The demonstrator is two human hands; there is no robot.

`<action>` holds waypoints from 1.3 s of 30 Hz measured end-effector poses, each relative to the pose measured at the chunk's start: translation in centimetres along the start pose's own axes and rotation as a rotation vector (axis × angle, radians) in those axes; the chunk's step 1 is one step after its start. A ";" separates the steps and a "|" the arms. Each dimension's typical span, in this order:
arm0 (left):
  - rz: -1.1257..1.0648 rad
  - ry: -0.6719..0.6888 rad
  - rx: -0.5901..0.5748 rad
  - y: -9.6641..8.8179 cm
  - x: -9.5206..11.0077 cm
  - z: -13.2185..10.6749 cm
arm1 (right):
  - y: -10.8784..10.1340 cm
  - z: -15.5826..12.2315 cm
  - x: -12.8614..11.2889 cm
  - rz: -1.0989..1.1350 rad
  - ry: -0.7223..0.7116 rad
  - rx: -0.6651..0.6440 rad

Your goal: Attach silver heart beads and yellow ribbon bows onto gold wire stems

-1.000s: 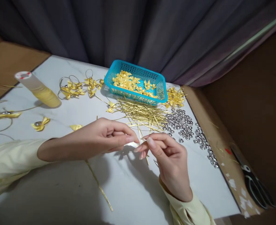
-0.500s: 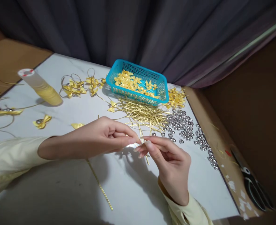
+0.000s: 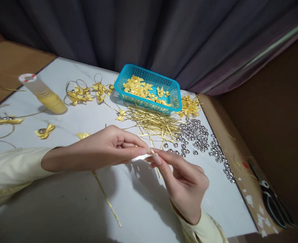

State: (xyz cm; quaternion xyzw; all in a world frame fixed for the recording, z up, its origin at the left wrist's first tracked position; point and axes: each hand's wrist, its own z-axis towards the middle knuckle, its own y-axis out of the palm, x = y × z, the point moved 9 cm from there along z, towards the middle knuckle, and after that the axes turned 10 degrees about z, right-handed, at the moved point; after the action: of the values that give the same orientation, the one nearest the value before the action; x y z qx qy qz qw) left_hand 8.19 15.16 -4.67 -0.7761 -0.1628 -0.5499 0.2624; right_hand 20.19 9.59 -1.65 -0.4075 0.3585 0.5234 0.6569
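My left hand [image 3: 105, 148] and my right hand [image 3: 181, 182] meet fingertip to fingertip over the white table [image 3: 63, 202]. Both are pinched closed on a small pale piece between them; I cannot make out what it is. A thin gold wire [image 3: 107, 199] lies on the table under my left wrist. Just beyond my fingers lies a pile of gold wires [image 3: 154, 123], and to its right a heap of silver beads [image 3: 197, 133].
A blue basket [image 3: 171, 98] holding yellow bows stands at the back. More yellow bows with wire loops [image 3: 83, 94] lie left of it, and a spool of yellow ribbon [image 3: 44, 94] further left. Black scissors [image 3: 273, 202] rest on the brown surface at the right.
My right hand has turned and slid a little lower and right, its fingertips closing in on my left fingertips. My left hand has stayed where it was.
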 end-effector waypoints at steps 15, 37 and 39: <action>0.001 -0.047 0.038 -0.4 -0.9 0.0 | -0.1 -0.4 -0.7 -0.083 -0.078 0.042; -0.256 -0.125 -0.174 1.4 -0.2 -0.1 | 1.7 -0.7 4.2 0.579 0.502 -0.056; -0.252 -0.129 -0.178 1.4 -0.3 -0.1 | 1.7 -0.7 4.2 0.567 0.510 -0.056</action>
State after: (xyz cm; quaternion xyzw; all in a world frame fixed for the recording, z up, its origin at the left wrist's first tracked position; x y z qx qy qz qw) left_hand 8.77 13.94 -5.24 -0.8033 -0.2259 -0.5399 0.1105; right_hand 19.28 10.80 -6.05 -0.4269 0.5946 0.5757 0.3643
